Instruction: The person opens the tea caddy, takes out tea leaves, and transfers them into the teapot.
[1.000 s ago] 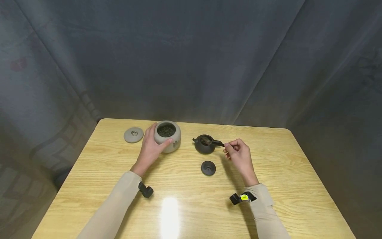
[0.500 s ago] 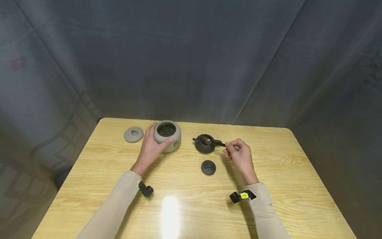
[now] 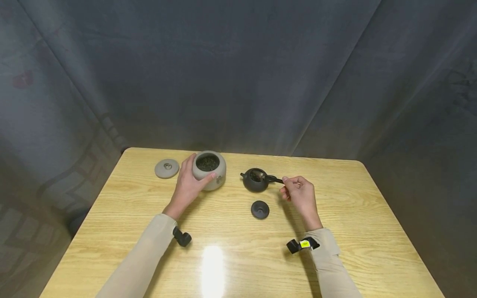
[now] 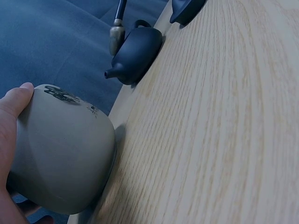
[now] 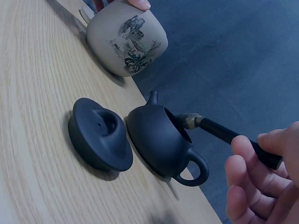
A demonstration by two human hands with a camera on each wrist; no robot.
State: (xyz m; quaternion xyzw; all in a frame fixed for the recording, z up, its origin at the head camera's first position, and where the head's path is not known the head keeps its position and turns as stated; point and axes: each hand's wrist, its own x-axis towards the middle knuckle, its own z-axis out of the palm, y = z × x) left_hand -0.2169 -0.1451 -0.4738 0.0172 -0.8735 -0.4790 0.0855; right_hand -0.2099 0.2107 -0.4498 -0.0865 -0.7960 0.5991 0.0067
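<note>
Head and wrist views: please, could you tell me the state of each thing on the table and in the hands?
Round grey jar with painted scene: open, dark contents inside, gripped by the left hand.
Flat round grey lid: off the jar, on the table.
Round black teapot: upright, uncovered.
Round black lid with knob: off the teapot, on the table, knob up.
Slim black-handled scoop: pinched by the right hand, tip at the teapot's opening; load unclear.

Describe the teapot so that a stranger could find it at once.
At the far side of the light wooden table, look right of the pale grey jar that the left hand holds. There sits a round black teapot, with a dark lid lying apart in front. Unlike its neighbours, it has a spout and a looped handle.
</note>
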